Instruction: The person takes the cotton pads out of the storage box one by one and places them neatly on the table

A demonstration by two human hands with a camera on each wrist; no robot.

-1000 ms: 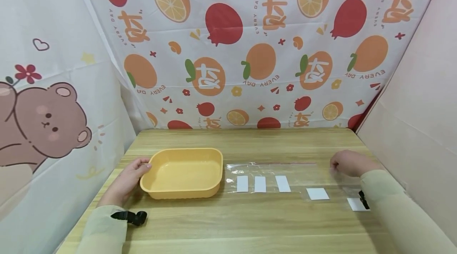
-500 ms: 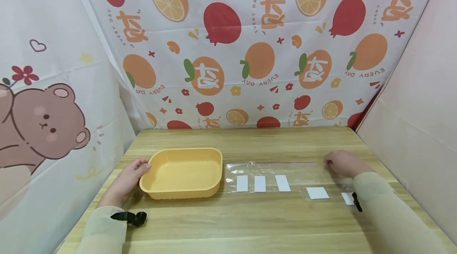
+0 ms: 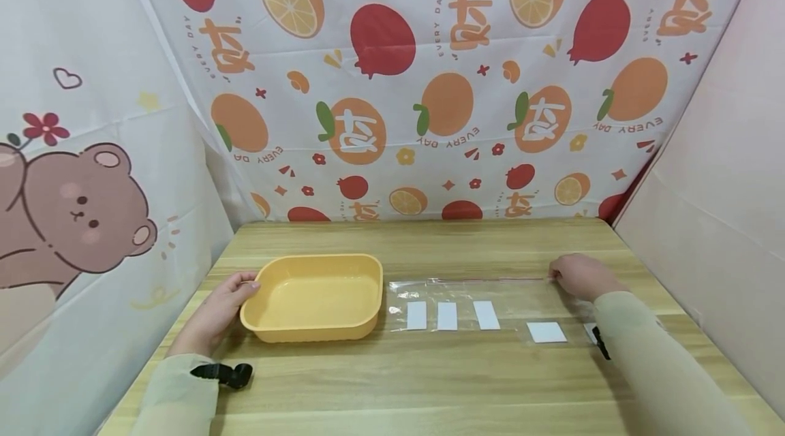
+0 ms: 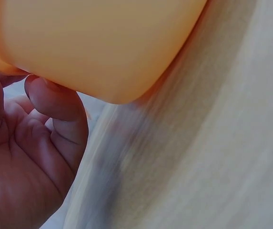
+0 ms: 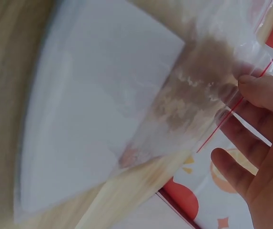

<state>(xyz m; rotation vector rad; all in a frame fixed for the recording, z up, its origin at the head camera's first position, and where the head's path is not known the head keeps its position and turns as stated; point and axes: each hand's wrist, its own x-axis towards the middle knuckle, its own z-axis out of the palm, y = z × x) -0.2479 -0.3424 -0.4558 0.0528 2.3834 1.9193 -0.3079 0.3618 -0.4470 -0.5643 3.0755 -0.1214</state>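
Observation:
A yellow plastic basin (image 3: 315,300) stands at the left of the table. My left hand (image 3: 216,306) grips its left rim, thumb over the edge; in the left wrist view the curled fingers (image 4: 60,107) meet the rim from outside. At the right, my right hand (image 3: 585,278) pinches a clear zip bag (image 5: 188,95) at its red zip line. That bag has a white rectangular panel (image 5: 103,95), mostly hidden behind my forearm in the head view. Left of it, clear zip bags (image 3: 515,293) lie in an overlapping row, each white panel (image 3: 546,332) toward me.
The wood-grain table (image 3: 392,388) has its far edge against a fruit-print cloth (image 3: 392,116). A bear-print cloth (image 3: 92,211) hangs at the left and a plain pale cloth (image 3: 711,184) at the right. The bag row starts right beside the basin.
My right hand has moved left with the zip bag, bringing it closer to the row. My left hand and the basin have stayed in place.

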